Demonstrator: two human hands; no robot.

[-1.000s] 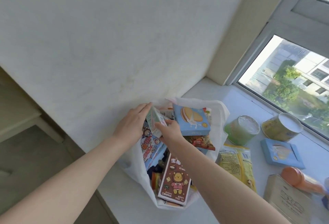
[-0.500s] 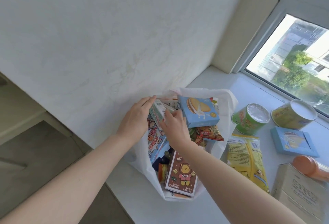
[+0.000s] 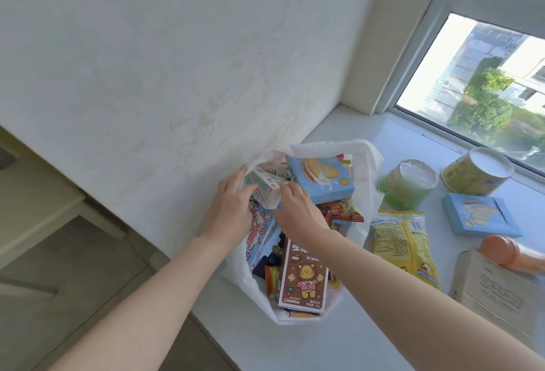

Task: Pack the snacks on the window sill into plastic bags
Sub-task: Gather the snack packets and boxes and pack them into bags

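Observation:
A white plastic bag lies open on the window sill against the wall, stuffed with several snack packs. On top lie a light blue biscuit box and a brown box with a bear. My right hand pinches a small pale green carton at the bag's left mouth. My left hand rests with straight fingers against the carton's other side and the bag's rim.
On the sill right of the bag stand a green tub and a yellow tub, with a yellow packet, a second blue box, an orange-capped bottle and a beige box. The window is at the back right.
Both hands have stayed at the bag's mouth with the small carton, which now lies flatter, lower into the bag. The camera view shifted slightly.

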